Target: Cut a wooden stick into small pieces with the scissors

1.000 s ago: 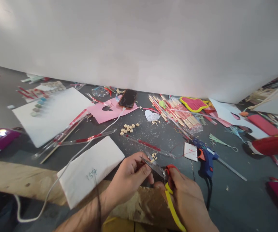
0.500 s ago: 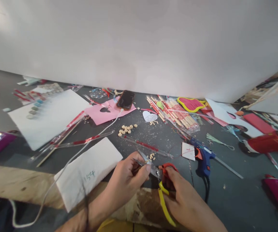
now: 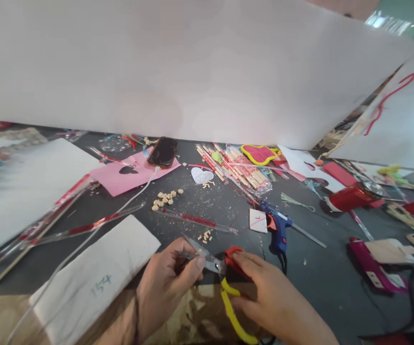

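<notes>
My right hand point(image 3: 259, 282) is closed round the handles of a pair of scissors point(image 3: 212, 262), one handle red and the other yellow. Their silver blades are spread and point left toward my other hand. My left hand point(image 3: 174, 278) has thumb and fingers pinched together at the blades, on a small pale stick piece point(image 3: 200, 251) that is mostly hidden. Just beyond the blades lie several short cut stick pieces point(image 3: 205, 235). Farther back is a pile of pale clustered bits point(image 3: 167, 199), with a clear and red tube point(image 3: 199, 220) beside it.
A blue glue gun point(image 3: 277, 223) lies right of centre near a white card point(image 3: 257, 220). Behind are red-and-wood sticks point(image 3: 235, 165), a paper heart point(image 3: 202, 176) and a phone point(image 3: 162, 152) on pink paper point(image 3: 115, 179). A folded white sheet point(image 3: 99, 280) lies left, crossed by a white cable.
The view has swung right, so the table things sit farther left and more shows at the right. My hands keep nearly the same hold on the scissors and the small piece.
</notes>
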Action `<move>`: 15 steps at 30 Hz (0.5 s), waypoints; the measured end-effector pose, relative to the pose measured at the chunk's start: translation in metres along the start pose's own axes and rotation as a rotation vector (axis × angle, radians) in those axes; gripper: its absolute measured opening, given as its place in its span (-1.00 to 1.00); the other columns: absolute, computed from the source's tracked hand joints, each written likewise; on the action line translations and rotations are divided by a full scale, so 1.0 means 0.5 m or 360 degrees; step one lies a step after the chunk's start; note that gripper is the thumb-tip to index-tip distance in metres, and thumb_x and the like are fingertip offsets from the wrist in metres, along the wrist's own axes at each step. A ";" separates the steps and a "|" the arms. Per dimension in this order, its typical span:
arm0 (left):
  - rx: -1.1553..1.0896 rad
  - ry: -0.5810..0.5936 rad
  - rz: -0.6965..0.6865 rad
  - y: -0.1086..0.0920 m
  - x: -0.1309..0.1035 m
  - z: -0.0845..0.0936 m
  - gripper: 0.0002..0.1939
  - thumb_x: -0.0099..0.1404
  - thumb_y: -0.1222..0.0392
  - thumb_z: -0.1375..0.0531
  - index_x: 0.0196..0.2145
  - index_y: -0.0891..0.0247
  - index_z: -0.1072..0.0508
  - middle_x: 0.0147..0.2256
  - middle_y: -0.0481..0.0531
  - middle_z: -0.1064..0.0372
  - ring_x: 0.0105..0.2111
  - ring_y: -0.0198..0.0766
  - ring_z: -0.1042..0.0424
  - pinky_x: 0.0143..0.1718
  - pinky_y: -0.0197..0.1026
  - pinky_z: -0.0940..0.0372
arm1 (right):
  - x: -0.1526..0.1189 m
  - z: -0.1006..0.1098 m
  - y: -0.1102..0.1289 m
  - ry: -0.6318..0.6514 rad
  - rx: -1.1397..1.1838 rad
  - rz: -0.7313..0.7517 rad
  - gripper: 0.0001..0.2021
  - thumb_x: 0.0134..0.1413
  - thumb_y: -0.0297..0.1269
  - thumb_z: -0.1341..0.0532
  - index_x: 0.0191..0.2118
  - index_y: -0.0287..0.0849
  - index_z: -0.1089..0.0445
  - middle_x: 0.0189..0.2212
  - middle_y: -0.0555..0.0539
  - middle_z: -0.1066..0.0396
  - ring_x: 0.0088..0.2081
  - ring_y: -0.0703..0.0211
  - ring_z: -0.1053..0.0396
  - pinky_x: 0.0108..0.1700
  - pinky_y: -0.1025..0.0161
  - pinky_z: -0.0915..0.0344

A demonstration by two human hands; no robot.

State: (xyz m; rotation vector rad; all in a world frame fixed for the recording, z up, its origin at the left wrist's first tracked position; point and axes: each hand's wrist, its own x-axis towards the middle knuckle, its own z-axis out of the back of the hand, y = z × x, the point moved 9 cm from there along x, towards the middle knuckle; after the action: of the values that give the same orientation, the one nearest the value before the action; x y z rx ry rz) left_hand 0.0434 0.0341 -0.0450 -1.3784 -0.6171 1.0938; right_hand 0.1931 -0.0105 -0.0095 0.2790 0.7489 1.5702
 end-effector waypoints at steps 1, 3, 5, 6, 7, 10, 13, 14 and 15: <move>0.0009 -0.0020 0.0002 0.002 0.001 0.004 -0.78 0.22 0.04 -0.07 -0.47 0.22 -0.28 -0.59 -0.06 -0.35 -0.55 -0.31 -0.30 -0.50 -0.33 -0.16 | -0.004 0.014 -0.010 -0.0056 0.0047 0.0007 -0.52 -0.21 -0.31 -0.27 -0.04 -0.14 -0.33 -0.06 -0.10 -0.38 -0.07 0.06 -0.33 -0.01 0.23 -0.24; 0.0011 -0.0061 0.0016 0.007 0.001 0.012 -0.78 0.22 0.03 -0.06 -0.46 0.22 -0.28 -0.59 -0.06 -0.37 -0.55 -0.31 -0.30 -0.50 -0.33 -0.16 | -0.014 0.047 -0.056 -0.0212 0.0069 -0.0099 -0.67 -0.04 -0.22 -0.18 -0.08 -0.08 -0.35 -0.15 -0.06 -0.43 -0.16 0.11 -0.38 -0.10 0.24 -0.30; 0.0006 -0.0092 0.0020 0.009 0.001 0.016 -0.77 0.21 0.03 -0.07 -0.48 0.22 -0.29 -0.60 -0.06 -0.37 -0.56 -0.31 -0.29 -0.51 -0.33 -0.14 | -0.034 0.104 -0.118 -0.0605 -0.0029 -0.0270 -0.71 0.06 -0.10 -0.08 -0.14 -0.09 -0.37 -0.33 -0.04 -0.46 -0.35 0.17 -0.41 -0.28 0.27 -0.34; -0.0004 -0.0118 0.0013 0.008 0.000 0.017 -0.76 0.20 0.03 -0.07 -0.50 0.23 -0.30 -0.61 -0.06 -0.36 -0.57 -0.32 -0.28 -0.52 -0.33 -0.13 | -0.046 0.130 -0.143 -0.0811 -0.0158 -0.0334 -0.68 0.06 -0.06 -0.07 -0.15 -0.10 -0.37 -0.33 -0.05 -0.43 -0.36 0.17 -0.40 -0.29 0.25 -0.34; -0.0022 -0.0147 0.0003 0.006 -0.001 0.019 -0.76 0.20 0.04 -0.08 -0.51 0.23 -0.30 -0.62 -0.06 -0.35 -0.58 -0.33 -0.26 -0.53 -0.33 -0.11 | -0.058 0.150 -0.166 -0.0970 -0.0302 -0.0392 -0.64 0.06 -0.03 -0.06 -0.11 -0.11 -0.35 -0.29 -0.08 -0.40 -0.32 0.14 -0.39 -0.25 0.21 -0.33; -0.0075 -0.0217 -0.0006 0.003 -0.004 0.023 -0.74 0.18 0.04 -0.10 -0.54 0.24 -0.31 -0.63 -0.06 -0.34 -0.60 -0.33 -0.24 -0.55 -0.33 -0.10 | -0.061 0.157 -0.209 -0.1054 -0.0573 -0.0416 -0.55 0.05 0.01 -0.05 0.00 -0.11 -0.29 -0.16 -0.14 -0.28 -0.13 0.04 -0.31 -0.11 0.12 -0.28; -0.0096 -0.0153 0.0026 0.005 -0.002 0.016 -0.75 0.16 0.03 -0.12 -0.53 0.25 -0.33 -0.62 -0.04 -0.35 -0.58 -0.31 -0.26 -0.54 -0.32 -0.11 | -0.045 0.133 -0.233 -0.0901 -0.0598 -0.0398 -0.60 0.08 0.00 -0.03 -0.02 -0.02 -0.32 -0.11 -0.12 -0.20 -0.09 0.09 -0.29 -0.09 0.17 -0.27; -0.0104 -0.0145 0.0036 0.006 -0.002 0.016 -0.75 0.17 0.02 -0.12 -0.52 0.25 -0.33 -0.62 -0.04 -0.35 -0.58 -0.32 -0.26 -0.54 -0.32 -0.11 | -0.042 0.131 -0.239 -0.0890 -0.0604 -0.0420 -0.62 0.07 0.00 -0.04 -0.04 0.00 -0.34 -0.11 -0.11 -0.19 -0.09 0.10 -0.29 -0.10 0.19 -0.27; -0.0114 -0.0139 0.0045 0.007 -0.002 0.016 -0.75 0.17 0.02 -0.11 -0.52 0.25 -0.32 -0.62 -0.05 -0.35 -0.58 -0.32 -0.26 -0.54 -0.32 -0.11 | -0.042 0.132 -0.243 -0.0901 -0.0614 -0.0455 -0.63 0.06 0.01 -0.05 -0.07 0.01 -0.36 -0.11 -0.10 -0.19 -0.10 0.10 -0.30 -0.11 0.19 -0.28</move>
State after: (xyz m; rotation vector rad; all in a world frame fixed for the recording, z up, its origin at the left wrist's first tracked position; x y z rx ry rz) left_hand 0.0350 0.0365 -0.0469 -1.4102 -0.7082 1.1694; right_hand 0.3317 -0.0140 -0.0283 0.2961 0.0363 1.2423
